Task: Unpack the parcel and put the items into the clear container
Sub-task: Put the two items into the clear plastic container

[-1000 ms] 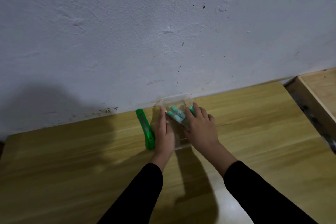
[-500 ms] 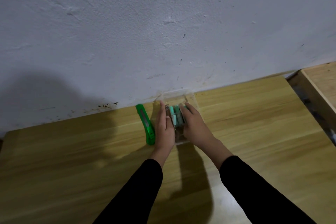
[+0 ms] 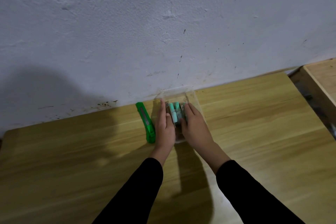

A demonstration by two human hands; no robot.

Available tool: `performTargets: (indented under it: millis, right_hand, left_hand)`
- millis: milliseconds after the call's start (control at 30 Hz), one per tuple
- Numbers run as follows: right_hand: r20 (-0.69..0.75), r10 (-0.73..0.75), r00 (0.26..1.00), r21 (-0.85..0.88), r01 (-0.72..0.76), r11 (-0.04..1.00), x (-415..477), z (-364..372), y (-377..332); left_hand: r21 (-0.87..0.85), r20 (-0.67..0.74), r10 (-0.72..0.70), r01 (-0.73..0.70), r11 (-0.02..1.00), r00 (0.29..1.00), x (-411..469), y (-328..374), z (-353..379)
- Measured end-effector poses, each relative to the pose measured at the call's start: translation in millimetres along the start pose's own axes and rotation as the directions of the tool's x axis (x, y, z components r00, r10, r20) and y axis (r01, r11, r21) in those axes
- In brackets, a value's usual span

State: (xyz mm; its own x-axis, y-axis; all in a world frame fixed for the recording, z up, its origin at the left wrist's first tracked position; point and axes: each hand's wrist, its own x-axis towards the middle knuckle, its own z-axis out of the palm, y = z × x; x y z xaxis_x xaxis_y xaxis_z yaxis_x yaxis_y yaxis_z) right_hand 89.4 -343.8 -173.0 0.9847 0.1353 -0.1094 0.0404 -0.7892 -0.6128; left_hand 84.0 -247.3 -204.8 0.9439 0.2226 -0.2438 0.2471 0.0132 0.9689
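Note:
A clear container (image 3: 191, 95) stands on the wooden table (image 3: 258, 132) against the wall. Several teal items (image 3: 175, 113) with label strips lie lengthwise inside it. My left hand (image 3: 164, 129) presses flat along the container's left wall, fingers straight. My right hand (image 3: 196, 125) reaches into the container from the right, fingers over the rightmost teal item and thumb touching the middle ones. The container's near end is hidden by both hands. No parcel wrapping is in view.
A green box cutter (image 3: 146, 122) lies just left of my left hand, pointing at the wall. The white wall (image 3: 163, 32) rises right behind the container. A second wooden surface (image 3: 323, 80) stands at the far right across a narrow gap.
The teal items lay slanted across the container; now they lie straight along it. My right hand shifted left and inward over them. My left hand stayed at the left wall.

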Motion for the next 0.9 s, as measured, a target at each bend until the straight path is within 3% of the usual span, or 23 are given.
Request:
performTargets:
  millis: [367, 600, 733, 833, 900]
  right_hand:
    - [0.133, -0.025, 0.991, -0.035, 0.030, 0.999, 25.5, -3.3, 2.0]
    - [0.065, -0.022, 0.998, 0.015, 0.021, 1.000, 21.4, -9.9, -1.3]
    - [0.118, -0.003, 0.993, 0.003, 0.002, 1.000, 18.3, -15.5, -6.5]
    - [0.193, 0.015, 0.981, -0.042, -0.007, 0.999, 5.0, -22.1, -8.4]
    - [0.195, 0.020, 0.981, -0.067, -0.007, 0.998, -5.0, -27.6, -11.4]
  left_hand:
    - [0.094, -0.020, 0.004, -0.002, 0.996, 1.000, 1.8, 5.9, 2.3]
    - [0.116, 0.019, -0.011, 0.009, 0.993, 1.000, -0.8, 20.3, -2.9]
    - [0.170, 0.078, -0.051, 0.037, 0.985, 0.996, 1.1, 29.0, -9.3]
    - [0.345, 0.085, -0.077, 0.043, 0.938, 0.993, -10.0, 42.4, -21.8]
    - [0.518, 0.114, -0.082, 0.011, 0.855, 0.990, -14.6, 48.7, -32.1]
